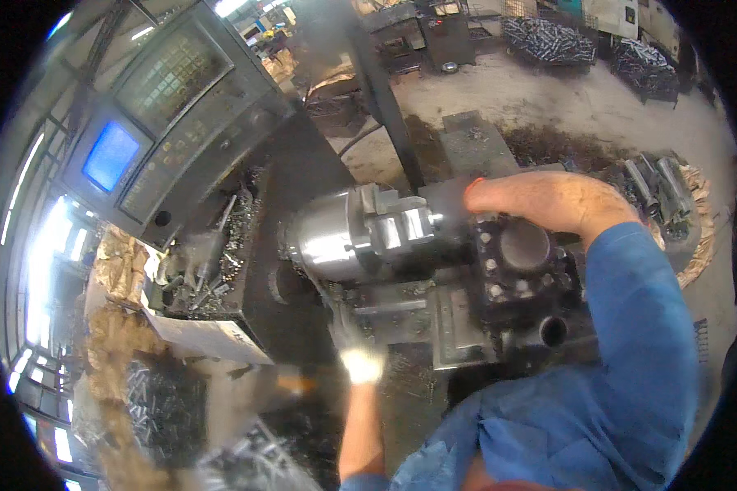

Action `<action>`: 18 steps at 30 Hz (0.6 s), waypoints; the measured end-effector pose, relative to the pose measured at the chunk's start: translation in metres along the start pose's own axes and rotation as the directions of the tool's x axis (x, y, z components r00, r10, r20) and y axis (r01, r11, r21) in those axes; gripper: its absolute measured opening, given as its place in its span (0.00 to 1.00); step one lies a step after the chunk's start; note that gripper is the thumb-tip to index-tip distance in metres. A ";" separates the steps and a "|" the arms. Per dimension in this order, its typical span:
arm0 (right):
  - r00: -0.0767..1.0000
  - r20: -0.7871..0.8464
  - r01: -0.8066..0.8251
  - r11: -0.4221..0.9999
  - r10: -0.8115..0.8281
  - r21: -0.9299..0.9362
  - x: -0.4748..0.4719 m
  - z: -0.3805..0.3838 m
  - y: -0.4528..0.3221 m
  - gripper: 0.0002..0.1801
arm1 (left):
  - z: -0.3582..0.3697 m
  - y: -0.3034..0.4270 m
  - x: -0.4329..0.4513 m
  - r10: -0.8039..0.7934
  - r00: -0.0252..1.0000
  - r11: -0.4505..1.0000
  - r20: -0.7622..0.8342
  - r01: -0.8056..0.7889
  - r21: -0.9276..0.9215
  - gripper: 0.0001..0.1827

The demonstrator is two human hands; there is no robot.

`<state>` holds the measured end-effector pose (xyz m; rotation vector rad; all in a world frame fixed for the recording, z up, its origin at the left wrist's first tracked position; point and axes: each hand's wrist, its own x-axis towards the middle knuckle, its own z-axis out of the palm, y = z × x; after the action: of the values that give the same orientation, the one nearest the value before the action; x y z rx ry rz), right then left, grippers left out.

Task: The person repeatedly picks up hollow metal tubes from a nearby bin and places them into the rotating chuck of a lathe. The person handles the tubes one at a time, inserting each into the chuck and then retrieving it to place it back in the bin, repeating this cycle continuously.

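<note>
A CNC lathe stands before me, with a shiny metal chuck [328,236] and its stepped jaws [399,227] at the middle of the view. My left hand [355,353], in a glove with a pale cuff, is low in front of the chuck. Motion blurs its fingers, so a hold cannot be made out. My right arm reaches over the dark tool turret [525,245]. Beyond an orange cuff, my right hand [451,202] is a dark blur close to the jaws' right end; its fingers and anything in them are unclear.
The control panel with a lit blue screen [112,156] leans at upper left. Below it, a tray [215,288] holds metal chips and tools. Bins of metal parts [166,405] stand at lower left, others [549,43] at the back. Metal cylinders [657,181] lie at right.
</note>
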<state>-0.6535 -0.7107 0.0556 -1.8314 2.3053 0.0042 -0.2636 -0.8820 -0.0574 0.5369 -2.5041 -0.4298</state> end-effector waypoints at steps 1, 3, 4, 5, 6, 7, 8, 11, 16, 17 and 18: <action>0.996 0.087 -0.033 0.999 0.037 -0.043 0.006 0.002 0.004 0.32 | -0.005 0.013 0.039 0.097 0.990 0.988 -0.107 -0.083 0.131 0.57; 0.963 0.268 -0.027 0.999 0.020 0.022 0.009 0.000 0.028 0.32 | -0.013 0.030 0.109 0.282 0.949 0.948 -0.140 -0.253 0.194 0.58; 0.959 0.280 -0.080 0.986 0.035 0.149 0.010 -0.001 0.040 0.32 | -0.017 0.038 0.135 0.260 0.963 0.957 -0.068 -0.248 0.150 0.56; 0.958 0.287 -0.071 0.979 0.014 0.191 0.011 -0.001 0.047 0.33 | -0.018 0.047 0.154 0.292 0.955 0.934 -0.042 -0.275 0.230 0.54; 0.960 0.281 -0.056 0.971 -0.012 0.232 0.012 -0.002 0.053 0.33 | -0.021 0.051 0.176 0.265 0.964 0.921 0.001 -0.254 0.296 0.53; 0.963 0.268 -0.037 0.966 -0.034 0.256 0.012 -0.003 0.053 0.33 | -0.025 0.053 0.190 0.268 0.963 0.891 0.029 -0.259 0.372 0.52; 0.965 0.262 -0.042 0.964 -0.030 0.263 0.010 -0.005 0.049 0.33 | -0.028 0.055 0.199 0.286 0.958 0.871 0.013 -0.266 0.413 0.51; 0.977 0.215 -0.053 0.984 0.016 0.169 -0.002 -0.019 0.020 0.34 | -0.031 0.050 0.210 0.244 0.967 0.889 0.072 -0.253 0.382 0.48; 0.970 -0.098 -0.235 0.955 0.221 -0.182 -0.072 -0.094 -0.023 0.35 | -0.028 0.041 0.233 0.237 0.957 0.899 0.165 -0.281 0.337 0.45; 0.931 -0.087 -0.365 0.905 0.354 -0.221 -0.087 -0.106 -0.037 0.35 | -0.030 0.042 0.243 0.227 0.948 0.889 0.226 -0.296 0.349 0.45; 0.897 -0.115 -0.441 0.856 0.426 -0.269 -0.099 -0.116 -0.054 0.35 | -0.032 0.045 0.253 0.236 0.929 0.880 0.286 -0.329 0.343 0.41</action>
<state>-0.5982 -0.6424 0.1911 -1.3811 2.8304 0.3847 -0.4543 -0.9645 0.0968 0.2583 -2.8598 0.1304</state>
